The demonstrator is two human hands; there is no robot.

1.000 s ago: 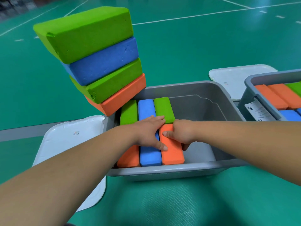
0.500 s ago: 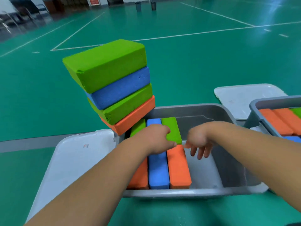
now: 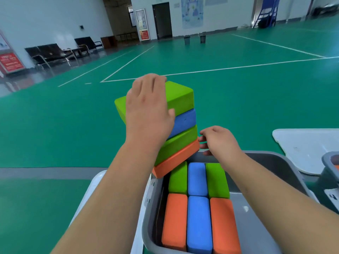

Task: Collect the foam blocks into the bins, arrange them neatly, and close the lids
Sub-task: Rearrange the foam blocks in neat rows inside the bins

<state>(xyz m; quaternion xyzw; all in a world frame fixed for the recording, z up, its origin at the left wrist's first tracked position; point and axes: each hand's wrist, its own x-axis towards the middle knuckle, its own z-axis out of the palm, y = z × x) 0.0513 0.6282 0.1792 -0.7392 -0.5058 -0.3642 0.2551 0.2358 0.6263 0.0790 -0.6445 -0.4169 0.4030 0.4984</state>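
While a white lid [image 3: 147, 193] lies on the floor against the grey bin's [image 3: 275, 167] left wall, the left hand [image 3: 148, 110] rests flat, fingers straight, on a leaning stack [image 3: 183, 121] of four foam blocks at the bin's far-left corner. The right hand [image 3: 218, 142], fingers loosely bent and gripping nothing, is at the end of the stack's bottom orange block [image 3: 176, 162]. Six blocks [image 3: 198, 217] fill the bin's left side in two rows. A second lid [image 3: 304, 149] lies beyond the bin's right edge.

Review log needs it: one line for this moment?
left hand: flat on top green foam block; right hand: at bottom orange foam block; grey plastic bin: six blocks showing
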